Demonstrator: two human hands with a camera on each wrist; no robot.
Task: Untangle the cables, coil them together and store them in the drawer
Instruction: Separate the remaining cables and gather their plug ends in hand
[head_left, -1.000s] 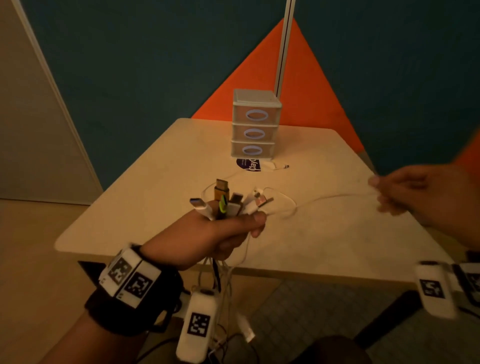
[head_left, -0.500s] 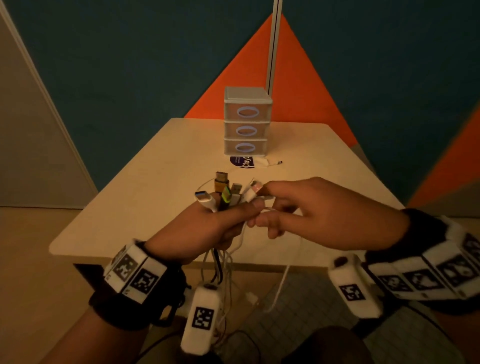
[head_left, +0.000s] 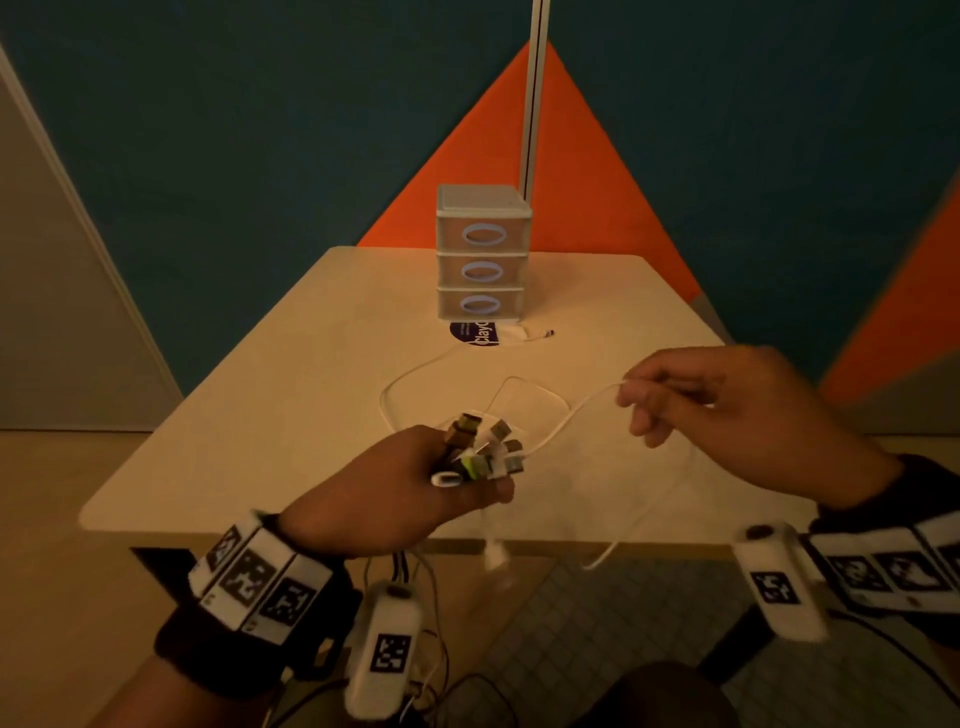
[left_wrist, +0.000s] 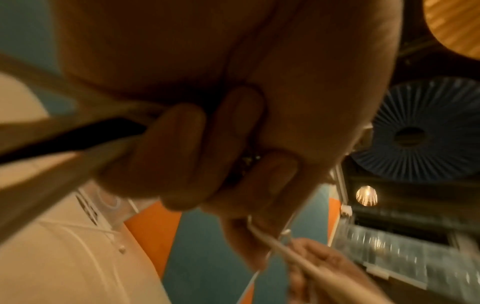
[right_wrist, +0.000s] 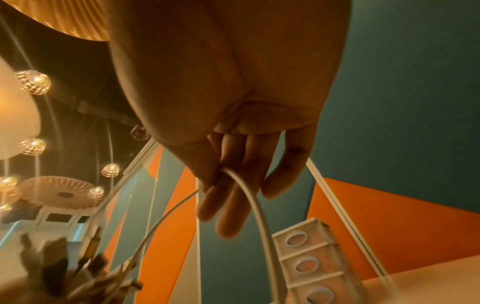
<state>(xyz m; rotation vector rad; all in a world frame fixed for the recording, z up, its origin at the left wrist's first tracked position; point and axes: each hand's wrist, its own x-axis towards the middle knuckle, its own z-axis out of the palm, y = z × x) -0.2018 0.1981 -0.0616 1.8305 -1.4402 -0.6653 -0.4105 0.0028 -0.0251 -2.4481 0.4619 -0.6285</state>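
While the left hand (head_left: 415, 483) grips the bunched plugs (head_left: 480, 452) in front of the drawer unit (head_left: 484, 252), the right hand (head_left: 691, 405), pinching a white cable (head_left: 582, 410), should draw it out smoothly, without jerking.

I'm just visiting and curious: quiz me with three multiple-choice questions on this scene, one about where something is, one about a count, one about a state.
1. Where does the drawer unit stand?
A. on the far part of the table
B. on the floor
C. in the person's lap

2. How many drawers does it have?
A. two
B. three
C. five

3. What is the right hand doing?
A. resting flat on the table
B. pulling a drawer open
C. pinching a white cable

Answers:
1. A: the unit sits on the table near its far edge, before the orange and teal wall.
2. B: three oval handles are stacked one above another.
3. C: the white cable runs from its fingertips to the plug ends gripped in the left hand.
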